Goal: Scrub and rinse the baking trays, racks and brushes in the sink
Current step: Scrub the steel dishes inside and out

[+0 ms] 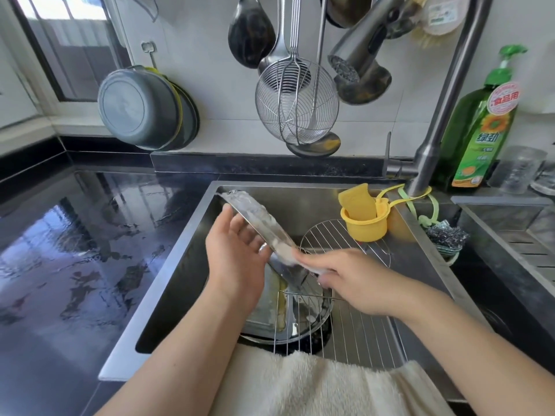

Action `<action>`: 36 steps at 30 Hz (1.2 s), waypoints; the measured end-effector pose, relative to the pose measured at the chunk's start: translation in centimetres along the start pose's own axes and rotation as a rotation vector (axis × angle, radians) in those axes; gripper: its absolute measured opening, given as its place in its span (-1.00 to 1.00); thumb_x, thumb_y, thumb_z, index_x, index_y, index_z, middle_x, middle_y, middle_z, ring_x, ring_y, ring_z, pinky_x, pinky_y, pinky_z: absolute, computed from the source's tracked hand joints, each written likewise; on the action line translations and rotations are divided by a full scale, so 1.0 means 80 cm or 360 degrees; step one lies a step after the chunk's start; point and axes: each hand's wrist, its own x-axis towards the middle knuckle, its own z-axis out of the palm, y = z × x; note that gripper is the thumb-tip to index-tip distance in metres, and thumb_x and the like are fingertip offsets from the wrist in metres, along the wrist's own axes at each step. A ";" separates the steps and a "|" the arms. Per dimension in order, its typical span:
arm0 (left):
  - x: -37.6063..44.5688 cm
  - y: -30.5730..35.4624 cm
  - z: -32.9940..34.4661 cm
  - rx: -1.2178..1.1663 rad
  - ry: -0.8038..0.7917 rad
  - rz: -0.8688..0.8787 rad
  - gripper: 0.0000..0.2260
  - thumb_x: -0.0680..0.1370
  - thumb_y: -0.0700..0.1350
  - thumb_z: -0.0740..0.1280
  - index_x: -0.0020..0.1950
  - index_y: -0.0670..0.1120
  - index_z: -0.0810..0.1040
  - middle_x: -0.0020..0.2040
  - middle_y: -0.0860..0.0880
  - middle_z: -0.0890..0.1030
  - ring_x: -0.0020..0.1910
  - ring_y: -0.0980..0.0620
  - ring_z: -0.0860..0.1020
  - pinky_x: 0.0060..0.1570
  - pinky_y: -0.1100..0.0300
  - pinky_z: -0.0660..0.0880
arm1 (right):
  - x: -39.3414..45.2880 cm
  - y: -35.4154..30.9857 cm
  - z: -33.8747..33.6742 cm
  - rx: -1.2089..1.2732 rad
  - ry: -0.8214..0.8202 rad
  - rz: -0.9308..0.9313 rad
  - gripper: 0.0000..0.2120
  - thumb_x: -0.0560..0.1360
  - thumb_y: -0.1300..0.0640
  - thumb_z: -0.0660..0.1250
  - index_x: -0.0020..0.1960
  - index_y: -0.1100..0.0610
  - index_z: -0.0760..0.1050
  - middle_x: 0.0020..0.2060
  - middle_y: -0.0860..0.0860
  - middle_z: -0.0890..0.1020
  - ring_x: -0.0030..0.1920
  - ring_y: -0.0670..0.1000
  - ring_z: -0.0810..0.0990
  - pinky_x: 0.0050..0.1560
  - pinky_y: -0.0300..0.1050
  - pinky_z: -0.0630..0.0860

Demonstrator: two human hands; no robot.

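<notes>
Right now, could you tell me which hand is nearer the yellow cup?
Right. The right hand lies just below the yellow cup; the left hand is farther left, across the tray.

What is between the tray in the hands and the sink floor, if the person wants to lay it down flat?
The tray is held tilted by the left hand and right hand. Below it lie a round pan and a wire rack, so the sink floor there is taken.
</notes>
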 end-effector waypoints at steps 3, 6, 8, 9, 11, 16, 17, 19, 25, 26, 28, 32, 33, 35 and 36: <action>0.001 0.000 0.002 0.0035 0.0033 0.0033 -0.58 0.71 0.07 0.19 0.38 -0.20 0.56 0.25 -0.14 0.67 0.26 -0.06 0.63 0.37 0.00 0.49 | -0.008 0.000 0.001 -0.0056 -0.0087 0.0026 -0.33 0.69 0.17 0.19 0.37 -0.63 0.11 -0.09 -0.09 0.50 -0.25 -0.02 0.48 -0.21 0.04 0.50; -0.007 -0.012 0.011 0.0419 -0.0062 -0.0084 -0.57 0.72 0.14 0.16 0.22 -0.18 0.61 0.04 -0.11 0.65 0.06 -0.05 0.62 0.12 0.03 0.56 | 0.007 -0.008 0.011 0.0047 0.0232 -0.0023 -0.35 0.67 0.16 0.22 0.44 -0.55 0.15 0.05 -0.10 0.55 -0.11 0.00 0.55 -0.06 -0.03 0.53; -0.009 -0.015 0.012 0.0542 -0.0109 -0.0149 -0.52 0.70 0.21 0.15 0.18 -0.17 0.63 0.03 -0.13 0.64 0.04 -0.09 0.63 0.15 -0.02 0.57 | 0.018 -0.009 0.015 0.0064 0.0400 -0.0046 -0.37 0.66 0.15 0.26 0.43 -0.53 0.18 0.05 -0.06 0.57 -0.03 0.01 0.55 0.06 -0.01 0.54; -0.010 -0.015 0.011 0.0562 -0.0108 -0.0147 -0.49 0.70 0.23 0.14 0.19 -0.17 0.64 0.06 -0.14 0.67 0.06 -0.10 0.65 0.21 -0.07 0.57 | 0.020 -0.008 0.015 0.0065 0.0428 -0.0034 -0.38 0.66 0.15 0.27 0.44 -0.50 0.21 0.01 -0.05 0.56 -0.04 0.01 0.54 0.06 -0.02 0.52; -0.009 -0.011 0.008 0.0551 -0.0068 -0.0103 -0.47 0.71 0.24 0.11 0.26 -0.16 0.63 0.13 -0.18 0.71 0.11 -0.15 0.68 0.28 -0.16 0.56 | 0.015 -0.004 0.012 0.0029 0.0384 0.0014 -0.42 0.65 0.14 0.28 0.47 -0.43 0.24 -0.08 -0.05 0.54 -0.08 0.03 0.52 0.02 -0.03 0.49; -0.008 -0.012 0.011 0.0562 -0.0026 -0.0086 -0.51 0.70 0.27 0.11 0.29 -0.05 0.63 0.13 -0.13 0.74 0.14 -0.12 0.71 0.21 -0.16 0.62 | 0.021 -0.009 0.006 -0.0075 0.0486 0.0045 -0.43 0.68 0.14 0.24 0.56 -0.30 0.19 -0.16 -0.06 0.45 -0.12 0.00 0.45 -0.06 0.01 0.47; -0.009 -0.016 0.012 0.0604 -0.0062 -0.0100 -0.50 0.70 0.28 0.10 0.26 -0.04 0.65 0.10 -0.12 0.74 0.12 -0.11 0.71 0.19 -0.15 0.62 | 0.026 -0.012 0.007 -0.0059 0.0542 0.0014 -0.42 0.68 0.14 0.23 0.58 -0.28 0.18 -0.17 -0.04 0.45 -0.12 0.02 0.45 -0.07 0.03 0.48; -0.012 -0.019 0.013 0.0657 -0.0118 -0.0122 -0.48 0.69 0.29 0.08 0.22 -0.04 0.67 0.03 -0.09 0.76 0.05 -0.06 0.73 0.13 -0.11 0.64 | 0.028 -0.014 0.005 -0.0029 0.0550 -0.0043 -0.43 0.68 0.16 0.23 0.58 -0.27 0.20 -0.17 -0.03 0.46 -0.10 0.03 0.46 -0.04 0.06 0.50; -0.011 -0.019 0.009 0.0678 -0.0143 -0.0122 -0.41 0.69 0.32 0.03 0.16 -0.10 0.66 -0.02 -0.09 0.76 -0.06 -0.02 0.74 -0.04 -0.02 0.65 | 0.013 -0.015 -0.002 -0.0139 0.0478 -0.0095 -0.47 0.69 0.10 0.19 0.51 -0.39 0.21 -0.19 -0.08 0.44 -0.13 0.00 0.46 -0.10 0.11 0.52; -0.010 -0.020 0.009 0.0658 -0.0115 -0.0122 -0.40 0.68 0.33 0.04 0.14 -0.12 0.65 -0.03 -0.10 0.74 -0.07 -0.04 0.73 -0.04 -0.04 0.65 | 0.012 -0.020 0.002 -0.0112 0.0464 -0.0146 -0.47 0.68 0.11 0.20 0.50 -0.41 0.23 -0.20 -0.09 0.45 -0.14 -0.01 0.46 -0.11 0.09 0.52; -0.008 -0.018 0.010 0.0619 -0.0070 -0.0119 -0.37 0.68 0.35 0.05 0.19 -0.14 0.64 0.02 -0.14 0.73 0.01 -0.10 0.72 0.04 -0.11 0.67 | 0.014 -0.019 0.002 -0.0083 0.0475 -0.0148 -0.48 0.68 0.12 0.21 0.47 -0.41 0.28 -0.21 -0.09 0.45 -0.15 -0.04 0.46 -0.10 0.06 0.49; -0.006 -0.014 0.007 0.0511 -0.0029 -0.0088 -0.39 0.66 0.37 0.07 0.37 -0.07 0.56 0.16 -0.15 0.72 0.14 -0.13 0.71 0.24 -0.18 0.59 | 0.007 0.006 -0.012 -0.0112 0.0437 0.0089 -0.50 0.68 0.14 0.20 0.49 -0.34 0.31 -0.22 -0.08 0.47 -0.13 -0.01 0.48 -0.04 0.05 0.50; -0.005 -0.013 0.006 0.0472 -0.0004 -0.0076 -0.39 0.66 0.36 0.09 0.38 -0.08 0.55 0.16 -0.16 0.72 0.14 -0.14 0.70 0.26 -0.19 0.58 | 0.002 0.004 -0.011 -0.0074 0.0375 0.0068 -0.50 0.68 0.15 0.21 0.49 -0.34 0.32 -0.22 -0.09 0.47 -0.14 -0.02 0.48 -0.05 0.02 0.50; -0.003 -0.010 0.004 0.0408 0.0041 -0.0042 -0.40 0.67 0.33 0.10 0.37 -0.13 0.57 0.16 -0.19 0.71 0.12 -0.15 0.70 0.25 -0.16 0.58 | -0.004 -0.008 -0.003 0.0013 0.0288 -0.0027 -0.50 0.68 0.15 0.22 0.47 -0.35 0.32 -0.22 -0.11 0.47 -0.18 -0.07 0.47 -0.12 -0.09 0.44; -0.002 -0.009 0.003 0.0383 0.0052 -0.0025 -0.41 0.68 0.30 0.11 0.35 -0.16 0.58 0.16 -0.20 0.71 0.10 -0.15 0.70 0.23 -0.13 0.59 | -0.003 -0.010 0.000 0.0016 0.0304 -0.0045 -0.50 0.68 0.15 0.23 0.47 -0.35 0.32 -0.22 -0.12 0.46 -0.19 -0.08 0.46 -0.13 -0.12 0.42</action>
